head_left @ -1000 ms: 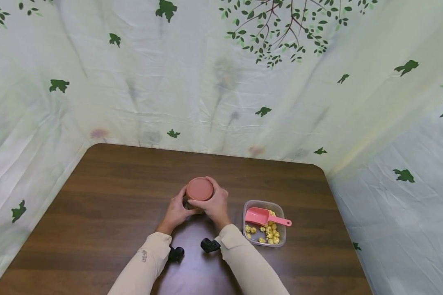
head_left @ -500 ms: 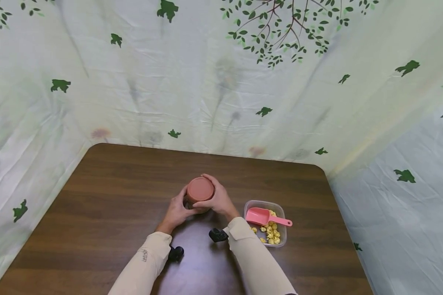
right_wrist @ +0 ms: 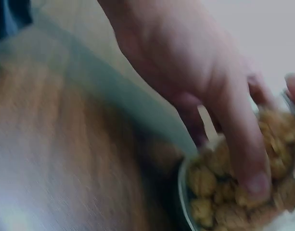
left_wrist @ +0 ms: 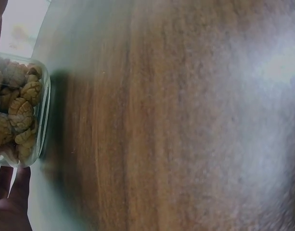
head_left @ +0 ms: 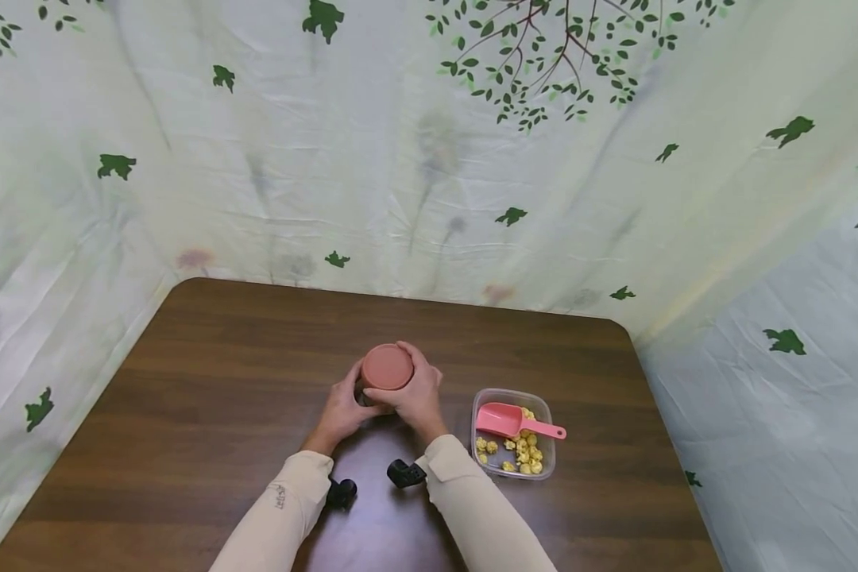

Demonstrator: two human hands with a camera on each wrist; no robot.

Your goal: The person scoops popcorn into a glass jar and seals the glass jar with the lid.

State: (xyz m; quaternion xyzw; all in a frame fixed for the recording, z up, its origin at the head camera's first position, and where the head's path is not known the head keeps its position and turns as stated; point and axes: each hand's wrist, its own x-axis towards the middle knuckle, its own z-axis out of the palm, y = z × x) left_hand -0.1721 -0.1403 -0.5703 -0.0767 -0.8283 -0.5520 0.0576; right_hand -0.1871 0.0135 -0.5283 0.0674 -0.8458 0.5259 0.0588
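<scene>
A clear jar (left_wrist: 17,106) filled with light-brown popcorn-like pieces stands at the middle of the table, topped by a round dusty-pink lid (head_left: 387,366). My left hand (head_left: 343,407) holds the jar's body from the left and near side. Around the lid curl the fingers and thumb of my right hand (head_left: 418,393), the thumb on its near edge. Seen from above, the lid sits on the jar and hides most of it. In the right wrist view, a thumb presses on the side of the jar (right_wrist: 226,195).
To the right stands a clear plastic tub (head_left: 477,457) with some yellow popcorn (head_left: 527,454) at its bottom. A pink scoop (head_left: 500,419) lies across it, handle over the right rim. Leaf-printed curtains (head_left: 400,159) hang around the brown table (head_left: 222,397).
Half a second ago my right wrist was swung farther out to the right; now it is turned back inward, with the fingers still around the lid. My left hand and the jar stay in place.
</scene>
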